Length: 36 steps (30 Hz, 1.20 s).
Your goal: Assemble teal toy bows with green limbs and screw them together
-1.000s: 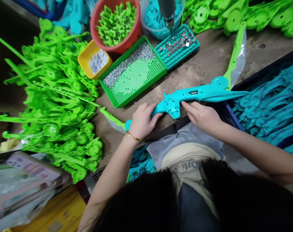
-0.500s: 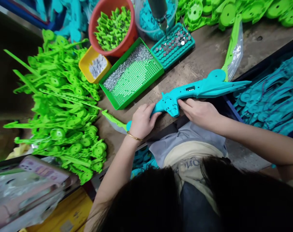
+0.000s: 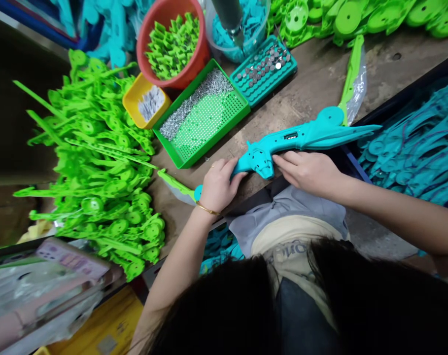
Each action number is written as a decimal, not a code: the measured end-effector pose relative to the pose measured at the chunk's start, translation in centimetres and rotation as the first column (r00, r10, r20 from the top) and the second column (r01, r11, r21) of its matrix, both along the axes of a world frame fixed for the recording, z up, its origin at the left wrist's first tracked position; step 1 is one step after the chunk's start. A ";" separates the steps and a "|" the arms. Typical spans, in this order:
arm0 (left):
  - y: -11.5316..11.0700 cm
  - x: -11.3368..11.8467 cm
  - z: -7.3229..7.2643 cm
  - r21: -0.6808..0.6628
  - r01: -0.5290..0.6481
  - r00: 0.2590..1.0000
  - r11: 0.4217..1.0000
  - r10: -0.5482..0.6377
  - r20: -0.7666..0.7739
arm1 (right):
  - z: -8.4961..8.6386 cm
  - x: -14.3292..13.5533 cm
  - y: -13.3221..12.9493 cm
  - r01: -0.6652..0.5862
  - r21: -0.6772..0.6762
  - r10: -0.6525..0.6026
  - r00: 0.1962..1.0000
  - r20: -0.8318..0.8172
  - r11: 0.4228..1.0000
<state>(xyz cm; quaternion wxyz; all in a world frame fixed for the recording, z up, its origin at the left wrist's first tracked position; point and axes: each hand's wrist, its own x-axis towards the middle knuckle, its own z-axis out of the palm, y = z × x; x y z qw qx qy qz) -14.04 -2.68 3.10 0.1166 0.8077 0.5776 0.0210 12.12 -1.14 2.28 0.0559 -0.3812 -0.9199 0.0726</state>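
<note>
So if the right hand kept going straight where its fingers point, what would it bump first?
The right hand would probably bump the chunky middle of the blue plastic piece. Its fingertips look right beside that part, maybe touching, but depth is hard to tell here.

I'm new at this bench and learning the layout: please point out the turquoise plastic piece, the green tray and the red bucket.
Turquoise plastic piece (image 3: 278, 143): head view, middle of its body.
Green tray (image 3: 217, 135): head view, its near wall.
Red bucket (image 3: 202, 53): head view, outer wall.
</note>
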 end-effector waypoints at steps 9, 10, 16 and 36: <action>0.1 -0.2 0.0 0.006 0.021 1.000 1.000 -0.021 0.006 | 0.8 -1.0 0.7 0.035 -0.077 -0.027 0.994 0.107 0.996; 0.0 -0.1 -0.1 0.011 0.022 1.000 1.000 -0.022 0.004 | 0.9 -1.0 0.8 0.037 -0.082 -0.026 0.991 0.128 0.996; -0.2 0.0 -0.4 0.046 -0.015 1.000 0.999 0.016 -0.020 | 1.2 -0.2 0.4 0.048 -0.082 -0.038 0.993 0.114 0.995; -2.2 3.0 -1.7 0.050 -0.054 0.967 0.997 0.065 -0.245 | 3.3 6.5 1.9 0.753 -0.037 -0.752 0.651 -0.103 0.656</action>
